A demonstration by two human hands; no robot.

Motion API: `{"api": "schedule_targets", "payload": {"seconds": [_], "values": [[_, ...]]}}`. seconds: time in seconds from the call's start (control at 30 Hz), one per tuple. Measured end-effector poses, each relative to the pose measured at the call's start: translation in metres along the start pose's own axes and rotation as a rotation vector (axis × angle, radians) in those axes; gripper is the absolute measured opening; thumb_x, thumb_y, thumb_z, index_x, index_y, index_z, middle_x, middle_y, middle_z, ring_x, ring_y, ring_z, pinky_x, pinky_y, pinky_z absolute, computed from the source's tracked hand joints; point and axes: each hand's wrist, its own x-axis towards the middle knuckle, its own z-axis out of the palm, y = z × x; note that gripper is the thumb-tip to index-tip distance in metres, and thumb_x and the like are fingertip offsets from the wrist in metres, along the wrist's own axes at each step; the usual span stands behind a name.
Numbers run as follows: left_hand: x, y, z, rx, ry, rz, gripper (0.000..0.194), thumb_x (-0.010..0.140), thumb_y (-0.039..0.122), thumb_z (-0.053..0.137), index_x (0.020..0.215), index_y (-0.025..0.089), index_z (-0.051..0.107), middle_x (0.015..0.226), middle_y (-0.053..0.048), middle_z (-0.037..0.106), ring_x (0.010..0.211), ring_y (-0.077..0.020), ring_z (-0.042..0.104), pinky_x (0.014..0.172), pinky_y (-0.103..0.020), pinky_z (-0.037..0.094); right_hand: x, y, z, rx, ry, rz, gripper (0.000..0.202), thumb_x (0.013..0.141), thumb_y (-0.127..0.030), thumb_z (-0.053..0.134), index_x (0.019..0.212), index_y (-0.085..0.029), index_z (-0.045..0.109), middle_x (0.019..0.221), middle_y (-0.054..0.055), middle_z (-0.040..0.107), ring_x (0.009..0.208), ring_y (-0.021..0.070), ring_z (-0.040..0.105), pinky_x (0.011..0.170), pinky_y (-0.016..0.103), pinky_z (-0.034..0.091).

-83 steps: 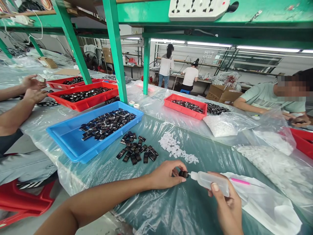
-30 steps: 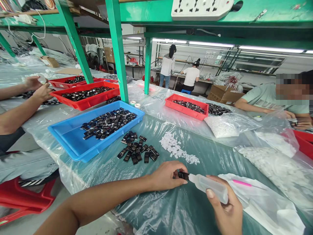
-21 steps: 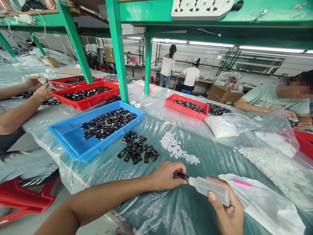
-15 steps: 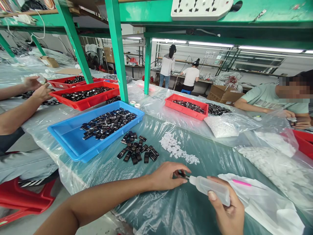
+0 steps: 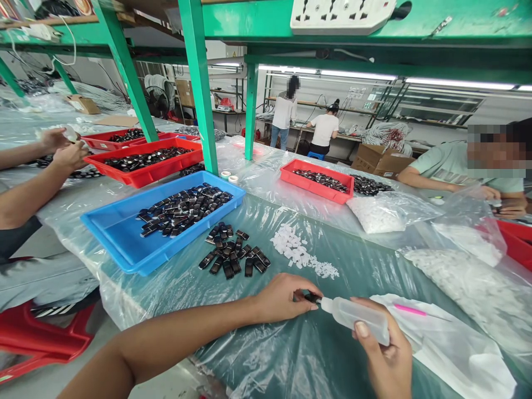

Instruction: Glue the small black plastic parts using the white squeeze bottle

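Between thumb and fingertips, my left hand (image 5: 286, 299) pinches a small black plastic piece (image 5: 311, 297), largely covered by the fingers. My right hand (image 5: 384, 343) is wrapped round a translucent squeeze bottle (image 5: 359, 318), tilted so its nozzle points left at the black piece. Nozzle and piece are very close; whether they touch I cannot tell. Beyond my left hand lies a loose pile of black pieces (image 5: 233, 252), and right of it a heap of small white pieces (image 5: 293, 246). A blue tray (image 5: 112, 249) holds many more black pieces.
A pink-handled needle tool (image 5: 409, 309) rests on a white sheet (image 5: 461, 354) at the right. Bags of white pieces (image 5: 465, 282) lie beyond it. Red trays (image 5: 316, 194) stand farther back. A green post (image 5: 199, 88) rises behind the blue tray. Co-workers sit left and right.
The bottle and my right hand have shifted very slightly left. The black piece in my left hand has turned a little. The piles and trays stay as they were.
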Motion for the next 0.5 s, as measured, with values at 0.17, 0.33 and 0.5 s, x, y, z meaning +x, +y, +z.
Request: {"api": "schedule_targets", "payload": {"seconds": [0.17,0.33,0.5], "values": [[0.000,0.001,-0.001,0.034,0.009,-0.016,0.026,0.079,0.032,0.060,0.102,0.022,0.065,0.096,-0.002,0.068,0.075,-0.0139,0.062,0.062,-0.020,0.046,-0.002,0.002,0.001,0.009,-0.041,0.015,0.031,0.069,-0.046,0.064,0.088,-0.022,0.064,0.088,0.005,0.061,0.077,0.0207,0.057,0.061,0.026,0.046],[0.001,0.002,0.000,-0.012,0.022,-0.028,0.023,0.078,0.029,0.061,0.099,0.020,0.065,0.095,-0.003,0.067,0.076,-0.0136,0.062,0.061,-0.019,0.045,0.006,0.014,-0.006,0.033,-0.029,0.038,0.034,0.068,-0.045,0.066,0.091,-0.020,0.064,0.086,0.005,0.062,0.063,0.0168,0.055,0.056,0.027,0.044],[0.002,0.002,0.001,-0.089,0.040,-0.015,0.020,0.078,0.024,0.061,0.096,0.018,0.065,0.094,-0.004,0.067,0.076,-0.0132,0.062,0.062,-0.019,0.047,0.012,0.024,-0.010,0.236,-0.074,0.067,0.030,0.078,-0.043,0.056,0.097,-0.020,0.060,0.066,0.001,0.058,0.053,0.0139,0.049,0.055,0.029,0.039]]}}
